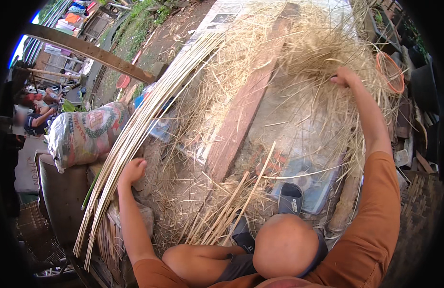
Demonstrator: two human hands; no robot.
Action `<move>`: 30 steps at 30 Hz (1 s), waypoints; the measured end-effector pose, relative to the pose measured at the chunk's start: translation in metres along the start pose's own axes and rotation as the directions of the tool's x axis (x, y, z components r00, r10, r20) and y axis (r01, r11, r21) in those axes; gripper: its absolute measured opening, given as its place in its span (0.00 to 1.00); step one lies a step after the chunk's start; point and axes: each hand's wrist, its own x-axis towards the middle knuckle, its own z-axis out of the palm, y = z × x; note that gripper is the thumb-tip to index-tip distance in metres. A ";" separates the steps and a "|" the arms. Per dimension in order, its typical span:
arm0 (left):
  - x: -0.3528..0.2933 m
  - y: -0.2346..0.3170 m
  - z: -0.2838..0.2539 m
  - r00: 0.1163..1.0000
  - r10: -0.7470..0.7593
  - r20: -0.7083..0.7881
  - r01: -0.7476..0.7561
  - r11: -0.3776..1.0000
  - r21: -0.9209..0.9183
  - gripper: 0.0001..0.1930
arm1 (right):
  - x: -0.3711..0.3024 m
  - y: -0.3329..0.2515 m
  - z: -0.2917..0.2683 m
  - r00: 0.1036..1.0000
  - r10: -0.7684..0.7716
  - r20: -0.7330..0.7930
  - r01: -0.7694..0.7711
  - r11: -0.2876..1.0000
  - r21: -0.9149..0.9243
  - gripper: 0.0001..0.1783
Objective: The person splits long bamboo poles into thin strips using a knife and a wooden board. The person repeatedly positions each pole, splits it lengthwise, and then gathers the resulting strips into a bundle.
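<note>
Long pale bamboo strips [150,113] lie in a bundle slanting across my left side. Against the bundle's right edge is my left hand [132,171], its fingers curled in; whether they grip anything is hidden. My right arm reaches far forward to a heap of thin, curly bamboo shavings [322,45], blurred by motion. My right hand [344,77] is closed at the heap's near edge, with shavings at its fingers. A long reddish-brown wooden plank [246,105] runs away from me between the hands.
Shorter bamboo pieces [227,206] lie before my sandalled feet. A stuffed woven sack [90,132] sits at the left, below a wooden beam [92,52]. An orange hoop-rimmed basket [390,72] and dark containers [423,89] stand at the right. People [40,113] are far left.
</note>
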 end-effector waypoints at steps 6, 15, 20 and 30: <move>-0.056 -0.086 -0.024 0.973 -0.147 -0.177 0.101 0.964 -0.245 0.20 | 0.023 0.073 0.041 0.788 0.402 -0.467 -0.368 0.915 0.168 0.19; -0.075 -0.170 0.044 0.955 -0.297 -0.031 0.268 0.899 -0.346 0.18 | -0.096 -0.247 -0.064 0.871 -0.457 0.180 0.415 0.881 0.229 0.28; -0.072 -0.193 0.088 0.951 -0.308 -0.009 0.255 0.804 -0.538 0.19 | -0.147 -0.454 -0.020 0.539 -0.811 0.229 0.764 0.585 0.272 0.27; -0.076 -0.218 0.129 0.905 -0.394 0.157 0.414 0.737 -0.535 0.23 | -0.070 -0.684 0.081 0.687 -0.726 -0.016 0.726 0.688 -0.014 0.16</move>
